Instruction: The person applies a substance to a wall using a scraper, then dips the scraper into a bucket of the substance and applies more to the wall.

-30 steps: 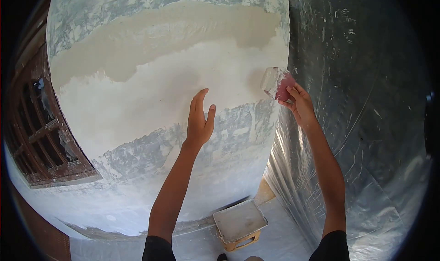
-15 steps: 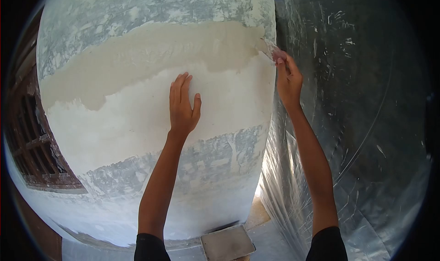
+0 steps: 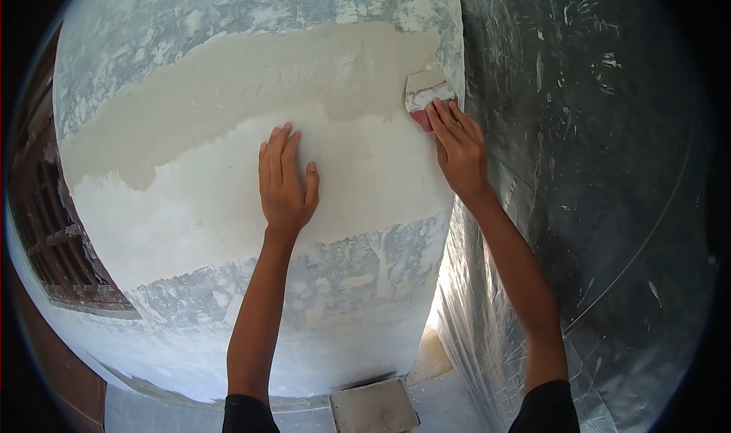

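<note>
Pressed against the wall near its right edge is a putty knife (image 3: 420,90), a broad blade with a dark red grip smeared with white putty. My right hand (image 3: 463,153) holds it by the grip, fingers laid along its back. My left hand (image 3: 285,183) rests on the white part of the wall with its fingers stretched out and nothing in it. Across the wall, above the left hand, runs a beige, damp-looking band of putty (image 3: 244,79). A smoother whitish coat (image 3: 190,212) lies beneath that band.
Dark plastic sheeting (image 3: 594,167) hangs to the right of the wall edge. A brown window grille (image 3: 57,227) is at the left. At the wall's foot sits a grey rectangular tray or board (image 3: 375,409). Rough grey patches (image 3: 335,277) show lower on the wall.
My right hand has turned the putty knife from edge-on beside the wall's corner to flat against the wall, slightly inward and lower. My left hand appears a little further left in view.
</note>
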A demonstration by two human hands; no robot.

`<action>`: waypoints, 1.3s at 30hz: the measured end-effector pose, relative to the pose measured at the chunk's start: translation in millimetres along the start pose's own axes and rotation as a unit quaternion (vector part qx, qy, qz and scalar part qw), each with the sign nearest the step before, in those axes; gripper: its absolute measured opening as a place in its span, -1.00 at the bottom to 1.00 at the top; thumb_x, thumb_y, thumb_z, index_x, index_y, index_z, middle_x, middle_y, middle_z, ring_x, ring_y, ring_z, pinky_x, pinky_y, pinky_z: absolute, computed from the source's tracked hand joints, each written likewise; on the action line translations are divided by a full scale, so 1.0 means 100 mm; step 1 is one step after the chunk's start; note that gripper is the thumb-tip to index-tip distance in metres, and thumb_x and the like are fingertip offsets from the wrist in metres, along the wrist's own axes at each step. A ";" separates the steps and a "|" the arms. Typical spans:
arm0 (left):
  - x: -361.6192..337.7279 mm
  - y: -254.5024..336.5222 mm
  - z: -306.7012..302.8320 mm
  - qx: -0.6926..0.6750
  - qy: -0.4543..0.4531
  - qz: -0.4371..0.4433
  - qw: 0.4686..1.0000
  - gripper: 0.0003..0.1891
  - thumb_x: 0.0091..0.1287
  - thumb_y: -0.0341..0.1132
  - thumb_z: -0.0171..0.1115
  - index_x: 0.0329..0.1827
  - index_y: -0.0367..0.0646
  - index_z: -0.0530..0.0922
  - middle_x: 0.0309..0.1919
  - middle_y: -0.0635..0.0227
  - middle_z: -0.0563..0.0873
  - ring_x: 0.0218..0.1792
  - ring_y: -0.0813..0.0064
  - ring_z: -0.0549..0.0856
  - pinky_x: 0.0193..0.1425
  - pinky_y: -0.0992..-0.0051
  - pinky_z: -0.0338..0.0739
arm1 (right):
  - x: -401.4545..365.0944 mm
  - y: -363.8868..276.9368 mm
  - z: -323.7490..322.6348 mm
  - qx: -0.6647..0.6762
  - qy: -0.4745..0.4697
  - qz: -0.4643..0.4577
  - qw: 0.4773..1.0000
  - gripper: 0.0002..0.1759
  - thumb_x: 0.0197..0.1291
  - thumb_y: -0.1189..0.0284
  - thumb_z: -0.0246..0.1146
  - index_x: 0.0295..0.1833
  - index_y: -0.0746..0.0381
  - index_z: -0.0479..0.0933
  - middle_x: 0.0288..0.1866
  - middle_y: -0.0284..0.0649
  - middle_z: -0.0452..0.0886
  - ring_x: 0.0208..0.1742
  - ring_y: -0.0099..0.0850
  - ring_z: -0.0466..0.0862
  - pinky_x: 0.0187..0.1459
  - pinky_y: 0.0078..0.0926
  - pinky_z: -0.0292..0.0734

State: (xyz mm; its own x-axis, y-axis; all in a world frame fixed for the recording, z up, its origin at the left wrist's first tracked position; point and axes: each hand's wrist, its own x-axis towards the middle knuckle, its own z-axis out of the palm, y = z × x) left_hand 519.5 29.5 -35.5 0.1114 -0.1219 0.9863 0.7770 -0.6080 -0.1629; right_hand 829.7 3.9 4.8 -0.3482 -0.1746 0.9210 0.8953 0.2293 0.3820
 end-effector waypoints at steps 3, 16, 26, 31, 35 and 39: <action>-0.01 0.00 0.00 -0.001 0.000 0.001 1.000 -0.46 0.35 -0.46 0.18 0.43 -0.27 0.46 0.49 0.06 0.48 0.55 -0.01 0.40 0.63 -0.06 0.22 | 0.04 -0.01 -0.05 -0.022 -0.038 -0.012 0.999 -0.55 0.25 0.62 0.33 0.27 0.28 0.66 0.31 -0.06 0.70 0.29 -0.06 0.70 0.27 -0.16 0.53; 0.00 0.00 -0.03 -0.016 0.000 0.005 1.000 -0.46 0.33 -0.46 0.19 0.41 -0.28 0.47 0.49 0.05 0.48 0.54 -0.01 0.41 0.62 -0.07 0.24 | 0.13 -0.11 -0.13 -0.040 -0.198 -0.001 0.979 -0.53 0.28 0.63 0.24 0.32 0.36 0.59 0.36 0.04 0.64 0.27 -0.15 0.71 0.26 -0.18 0.51; -0.01 -0.01 -0.01 -0.019 -0.001 0.001 1.000 -0.47 0.34 -0.44 0.19 0.41 -0.29 0.48 0.49 0.05 0.47 0.55 0.00 0.40 0.62 -0.07 0.23 | 0.05 -0.25 -0.18 -0.091 -0.249 -0.051 0.963 -0.42 0.11 0.67 0.37 0.32 0.41 0.54 0.29 0.01 0.62 0.21 -0.22 0.70 0.21 -0.25 0.56; -0.01 -0.01 -0.02 -0.021 -0.001 0.004 1.000 -0.47 0.33 -0.44 0.19 0.41 -0.29 0.47 0.49 0.05 0.47 0.56 0.00 0.39 0.62 -0.07 0.23 | -0.02 -0.29 -0.24 -0.109 -0.256 -0.075 0.958 -0.42 0.10 0.65 0.39 0.30 0.41 0.54 0.26 -0.02 0.62 0.19 -0.25 0.70 0.21 -0.26 0.55; -0.01 -0.01 -0.02 -0.021 -0.002 0.003 1.000 -0.47 0.33 -0.44 0.19 0.41 -0.29 0.47 0.49 0.05 0.48 0.55 0.00 0.40 0.62 -0.07 0.23 | -0.22 -0.27 -0.26 -0.102 -0.251 -0.107 0.957 -0.42 0.09 0.62 0.40 0.30 0.42 0.55 0.27 -0.01 0.62 0.17 -0.27 0.70 0.22 -0.27 0.52; -0.02 -0.02 -0.02 -0.021 -0.001 0.009 1.000 -0.46 0.33 -0.44 0.20 0.41 -0.29 0.47 0.49 0.05 0.47 0.56 0.00 0.39 0.62 -0.06 0.23 | -0.31 -0.31 -0.39 -0.029 -0.195 -0.112 0.974 -0.50 0.10 0.61 0.40 0.21 0.40 0.62 0.21 0.01 0.68 0.09 -0.30 0.70 0.19 -0.26 0.50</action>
State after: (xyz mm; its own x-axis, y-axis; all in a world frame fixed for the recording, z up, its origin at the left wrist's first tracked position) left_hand 516.4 29.3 -36.9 0.1259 -0.1319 0.9832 0.7485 -0.6378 -0.1814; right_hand 823.3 -35.3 -38.9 -0.6058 0.1656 0.7782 0.7947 0.1716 0.5822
